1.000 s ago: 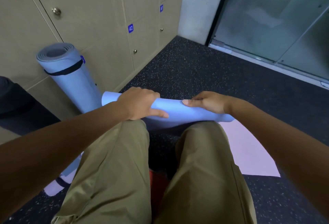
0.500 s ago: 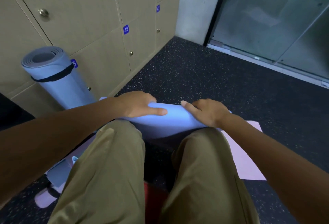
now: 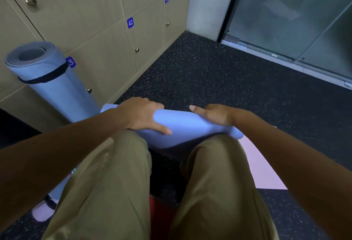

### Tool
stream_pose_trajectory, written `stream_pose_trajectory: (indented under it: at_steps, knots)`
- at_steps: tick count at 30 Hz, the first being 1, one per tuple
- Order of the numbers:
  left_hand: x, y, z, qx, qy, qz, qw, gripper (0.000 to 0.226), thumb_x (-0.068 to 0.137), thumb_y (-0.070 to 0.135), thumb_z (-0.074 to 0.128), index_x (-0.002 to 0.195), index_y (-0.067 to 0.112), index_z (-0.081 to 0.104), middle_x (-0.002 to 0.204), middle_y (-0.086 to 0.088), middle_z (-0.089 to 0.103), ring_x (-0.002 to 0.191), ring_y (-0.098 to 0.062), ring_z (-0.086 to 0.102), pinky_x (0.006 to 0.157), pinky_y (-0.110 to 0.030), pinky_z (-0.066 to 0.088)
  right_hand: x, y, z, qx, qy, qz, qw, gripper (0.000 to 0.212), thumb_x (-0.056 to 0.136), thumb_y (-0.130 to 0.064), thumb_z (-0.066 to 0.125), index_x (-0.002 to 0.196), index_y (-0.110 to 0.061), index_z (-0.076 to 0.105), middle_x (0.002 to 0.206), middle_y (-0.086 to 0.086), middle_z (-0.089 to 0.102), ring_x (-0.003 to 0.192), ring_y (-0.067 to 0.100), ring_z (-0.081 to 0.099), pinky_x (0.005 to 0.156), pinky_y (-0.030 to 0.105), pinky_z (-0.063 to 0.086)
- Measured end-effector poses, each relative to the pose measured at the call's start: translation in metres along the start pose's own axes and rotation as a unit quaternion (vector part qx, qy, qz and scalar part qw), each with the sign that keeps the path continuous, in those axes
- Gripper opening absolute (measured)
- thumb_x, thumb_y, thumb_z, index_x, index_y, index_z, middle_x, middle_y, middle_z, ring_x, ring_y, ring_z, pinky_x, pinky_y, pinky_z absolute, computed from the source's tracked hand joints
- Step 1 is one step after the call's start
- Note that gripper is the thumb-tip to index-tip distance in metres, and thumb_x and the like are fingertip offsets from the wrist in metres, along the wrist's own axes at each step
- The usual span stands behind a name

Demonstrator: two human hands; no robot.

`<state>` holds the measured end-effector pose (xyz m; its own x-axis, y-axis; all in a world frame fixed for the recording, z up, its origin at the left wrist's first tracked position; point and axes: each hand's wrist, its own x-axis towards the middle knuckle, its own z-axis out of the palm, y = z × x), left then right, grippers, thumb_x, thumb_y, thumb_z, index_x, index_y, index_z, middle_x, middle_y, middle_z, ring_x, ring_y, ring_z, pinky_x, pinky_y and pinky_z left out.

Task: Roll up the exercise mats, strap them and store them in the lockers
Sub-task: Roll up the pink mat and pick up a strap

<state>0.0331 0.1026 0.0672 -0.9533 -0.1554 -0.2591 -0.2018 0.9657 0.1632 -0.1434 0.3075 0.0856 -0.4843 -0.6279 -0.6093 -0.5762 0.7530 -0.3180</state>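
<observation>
Progress is partial: one strapped mat [image 3: 51, 85] leans on the lockers [image 3: 91, 30]; both hands, left hand [image 3: 141, 115] and right hand [image 3: 213, 115], curl round the half-rolled mat [image 3: 188, 125] (strap pending).

More mat [image 3: 190, 123] rolled under hands [image 3: 141, 115]

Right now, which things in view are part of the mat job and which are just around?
Job: half-rolled mat, left hand, right hand, strapped mat, lockers.
Around: glass door, speckled floor.
</observation>
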Motion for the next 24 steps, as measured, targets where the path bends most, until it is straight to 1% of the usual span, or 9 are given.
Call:
stream_pose_trajectory:
  at_steps: [3,6,9,11,15,18,20,22,24]
  knots:
    - [0.009,-0.008,-0.001,-0.100,-0.076,-0.032,0.992,0.068,0.056,0.097,0.059,0.084,0.034,0.062,0.083,0.014,0.068,0.082,-0.013,0.065,0.076,-0.035,0.049,-0.005,0.003,0.005,-0.046,0.043,-0.067,0.996,0.080,0.091,-0.082,0.019,0.111,-0.022,0.068,0.126,0.008,0.065,0.110,0.026,0.057,0.101,0.042,0.043]
    - [0.016,-0.015,-0.002,-0.215,-0.166,-0.065,0.960,0.069,0.052,0.093,0.068,0.095,0.039,0.072,0.089,0.018,0.075,0.087,-0.009,0.072,0.085,-0.034,0.053,-0.010,0.005,0.015,-0.095,0.074,-0.095,0.988,0.081,0.079,-0.091,0.015,0.093,-0.026,0.061,0.100,0.001,0.064,0.096,0.025,0.059,0.092,0.042,0.048]
    - [0.027,-0.019,-0.004,-0.270,-0.250,-0.072,0.927,0.074,0.054,0.087,0.075,0.108,0.036,0.076,0.097,0.013,0.079,0.092,-0.012,0.076,0.099,-0.040,0.055,-0.005,0.006,0.020,-0.068,0.042,-0.074,0.994,0.077,0.083,-0.090,0.018,0.091,-0.027,0.062,0.102,-0.002,0.062,0.100,0.024,0.057,0.096,0.042,0.045]
    - [0.030,-0.019,-0.004,-0.272,-0.277,-0.079,0.918,0.080,0.053,0.089,0.074,0.112,0.034,0.075,0.100,0.010,0.079,0.094,-0.014,0.076,0.101,-0.042,0.054,0.001,0.005,0.018,-0.032,0.003,-0.059,0.998,0.079,0.088,-0.086,0.021,0.111,-0.027,0.069,0.123,-0.001,0.064,0.114,0.025,0.058,0.104,0.041,0.042]
    - [0.030,-0.018,0.003,-0.234,-0.234,-0.063,0.942,0.090,0.053,0.099,0.057,0.110,0.032,0.074,0.103,0.011,0.076,0.096,-0.011,0.073,0.100,-0.039,0.054,0.014,0.002,0.012,-0.024,-0.060,-0.016,0.998,0.089,0.093,-0.082,0.021,0.138,-0.017,0.062,0.151,0.008,0.051,0.135,0.029,0.049,0.111,0.041,0.033]
    - [0.021,-0.016,0.014,-0.127,-0.101,-0.019,0.987,0.090,0.063,0.103,0.029,0.095,0.028,0.066,0.093,0.008,0.068,0.090,-0.016,0.066,0.089,-0.042,0.052,0.023,0.001,0.006,-0.059,-0.100,-0.002,0.993,0.093,0.092,-0.083,0.015,0.147,-0.018,0.053,0.160,0.006,0.041,0.146,0.027,0.038,0.119,0.042,0.022]
    - [0.014,-0.014,0.020,-0.024,-0.035,0.014,0.999,0.093,0.064,0.103,0.014,0.097,0.029,0.059,0.094,0.008,0.063,0.090,-0.018,0.062,0.081,-0.040,0.048,0.027,0.000,0.003,-0.068,-0.124,0.009,0.990,0.094,0.090,-0.085,0.014,0.149,-0.022,0.051,0.161,0.003,0.039,0.148,0.025,0.034,0.121,0.043,0.018]
    - [0.012,-0.012,0.024,0.042,-0.033,0.026,0.998,0.090,0.065,0.102,0.017,0.101,0.029,0.056,0.097,0.008,0.060,0.089,-0.019,0.058,0.077,-0.037,0.041,0.032,0.000,0.003,-0.059,-0.139,0.014,0.988,0.096,0.087,-0.088,0.014,0.149,-0.026,0.051,0.161,0.000,0.039,0.149,0.024,0.033,0.122,0.042,0.017]
    - [0.014,-0.011,0.025,0.046,-0.057,0.013,0.997,0.081,0.068,0.101,0.036,0.096,0.027,0.053,0.097,0.007,0.060,0.086,-0.020,0.056,0.077,-0.037,0.041,0.034,0.000,0.005,-0.046,-0.142,0.018,0.989,0.094,0.086,-0.089,0.016,0.150,-0.028,0.049,0.162,0.000,0.037,0.150,0.024,0.031,0.121,0.042,0.017]
